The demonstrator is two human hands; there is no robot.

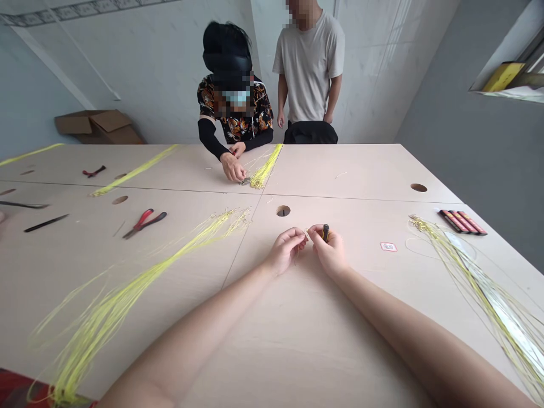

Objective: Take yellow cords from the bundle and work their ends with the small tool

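My left hand (287, 249) is closed in a pinch on a thin line (296, 258), whose loose end hangs below the fingers. Facing it, my right hand (330, 249) is closed around a tool with a black and yellow handle (326, 232); its working end is hidden. The two sets of fingertips nearly meet at a tiny yellowish piece (306, 232), too small to make out. To the left lies a long bundle of yellow lines (170, 263) with small metal ends. Another bundle of yellow lines (457, 263) lies at the right.
Red-and-black pliers (142, 224) lie left on the table (272, 351). A small label (388, 246) and several red-and-black sticks (463, 222) are at right. A round hole (283, 211) is beyond my hands. Across, a co-worker's hand (233, 168) is at another yellow bundle (266, 170); another person stands behind.
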